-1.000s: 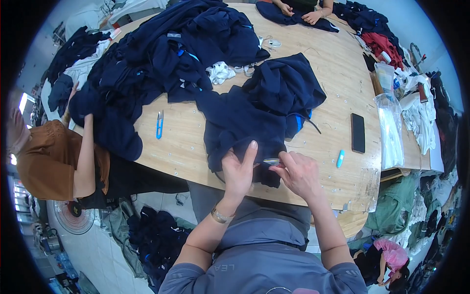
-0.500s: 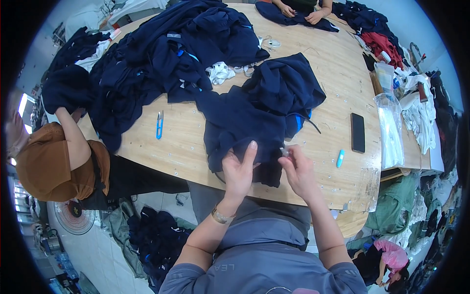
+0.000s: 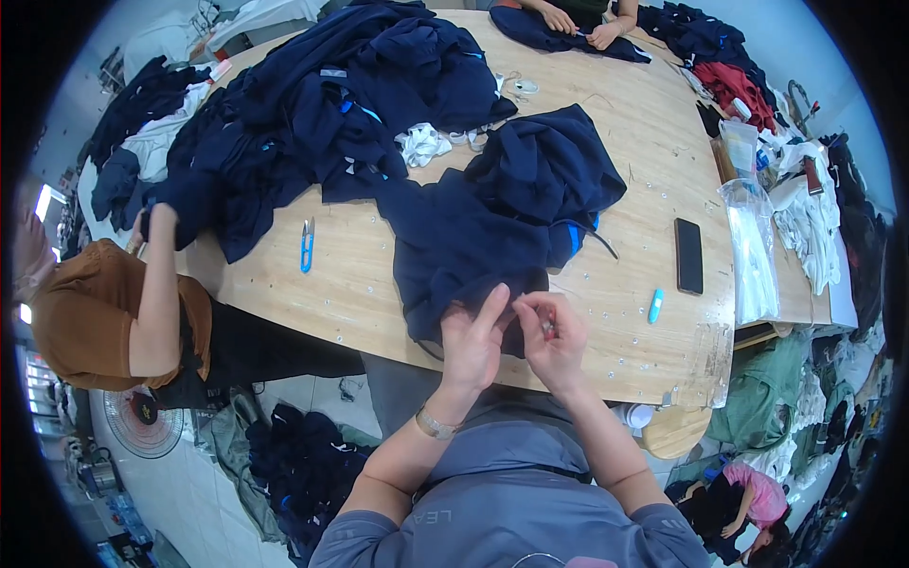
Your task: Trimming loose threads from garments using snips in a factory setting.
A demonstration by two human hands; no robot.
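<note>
A navy garment (image 3: 464, 227) lies bunched at the table's front edge before me, with a bright blue strip and a dark cord on its right side. My left hand (image 3: 471, 350) grips the garment's near edge, thumb on top and fingers partly hidden in the cloth. Close beside it, my right hand (image 3: 556, 346) is closed, its thumb and forefinger pinched together at the cloth by my left thumb. A small shiny object with a reddish spot shows inside the right hand's curled fingers; its kind is unclear.
Blue thread snips (image 3: 308, 246) lie left of the garment; a black phone (image 3: 689, 256) and a light-blue capped tool (image 3: 655, 306) lie right. A big navy garment pile (image 3: 379, 76) fills the far left. One co-worker (image 3: 104, 312) stands left, another's hands (image 3: 587, 28) work across the table.
My right hand has moved left to meet my left hand at the cloth, its fingers now pinched. The co-worker at left has shifted the dark cloth and an arm.
</note>
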